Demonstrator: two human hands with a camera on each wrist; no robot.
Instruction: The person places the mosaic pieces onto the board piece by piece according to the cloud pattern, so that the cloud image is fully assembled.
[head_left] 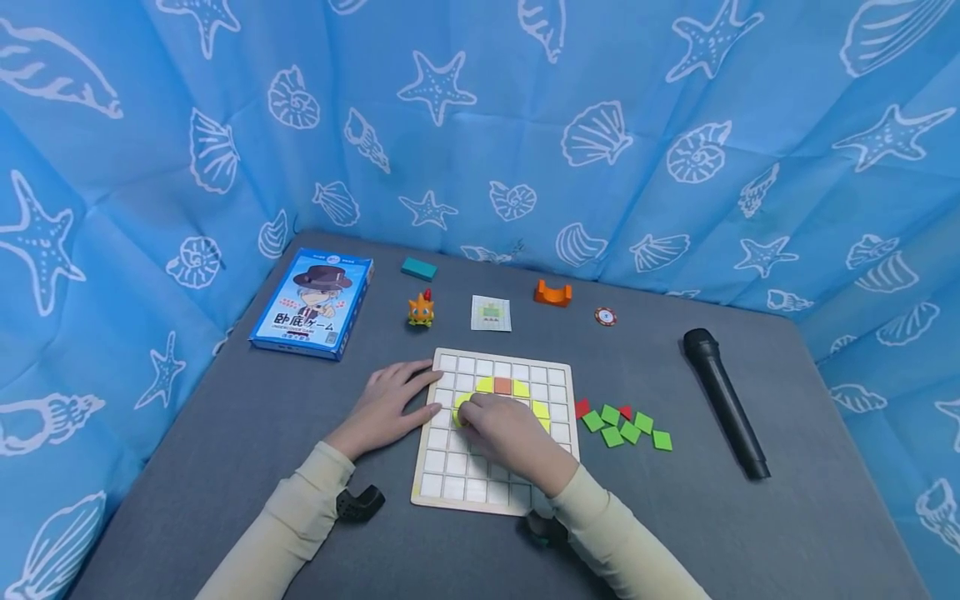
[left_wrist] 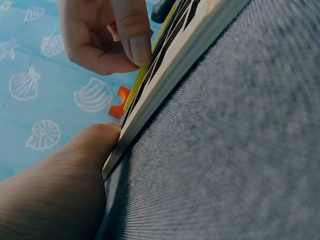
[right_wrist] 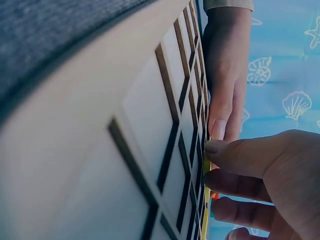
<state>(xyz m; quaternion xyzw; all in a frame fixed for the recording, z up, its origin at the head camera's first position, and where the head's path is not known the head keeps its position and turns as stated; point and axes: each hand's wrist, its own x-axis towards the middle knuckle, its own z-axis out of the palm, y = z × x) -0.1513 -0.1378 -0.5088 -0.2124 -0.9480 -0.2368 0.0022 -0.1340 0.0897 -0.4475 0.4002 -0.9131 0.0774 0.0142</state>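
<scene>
A white gridded board (head_left: pixel 435 483) with a pale wooden rim lies on the table in the head view. My left hand (head_left: pixel 386 404) lies at its left side, fingers extended, fingertips on the rim; in the left wrist view the thumb (left_wrist: pixel 102 137) touches the board's edge. Over the board, my right hand (head_left: pixel 510 433) has curled fingers and pinches a yellow tile (right_wrist: pixel 207 164) at the surface, between thumb and forefinger in the right wrist view. More yellow tiles (head_left: pixel 540 409) and an orange-brown square tile (head_left: pixel 502 386) form a curve on the grid, partly hidden by this hand.
Several green tiles (head_left: pixel 631 432) and red pieces (head_left: pixel 583 407) lie right of the board, then a black microphone (head_left: pixel 726 404). Behind stand a blue game box (head_left: pixel 311 304), an orange toy figure (head_left: pixel 421 312), a printed card (head_left: pixel 491 314), an orange holder (head_left: pixel 552 293) and a poker chip (head_left: pixel 605 317).
</scene>
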